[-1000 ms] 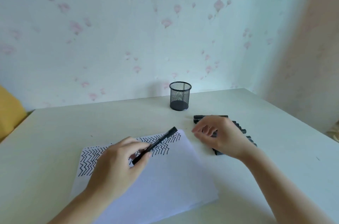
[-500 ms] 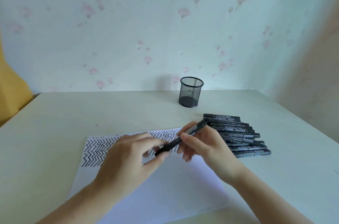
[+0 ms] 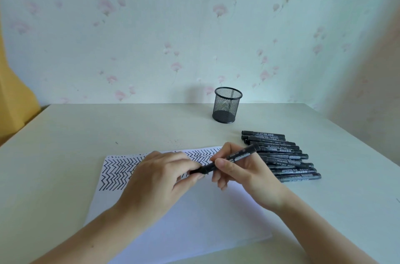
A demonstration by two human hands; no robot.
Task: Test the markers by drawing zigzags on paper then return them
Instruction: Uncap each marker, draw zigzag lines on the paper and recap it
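We see both hands holding one black marker [image 3: 230, 158] above the paper [image 3: 194, 220]. The left hand [image 3: 160, 179] pinches its lower end, probably the cap, though fingers hide it; the right hand [image 3: 242, 170] grips the barrel. Zigzag rows [image 3: 116, 170] cover the sheet's far edge. A row of markers [image 3: 285, 155] lies right; a mesh cup [image 3: 227, 105] stands behind.
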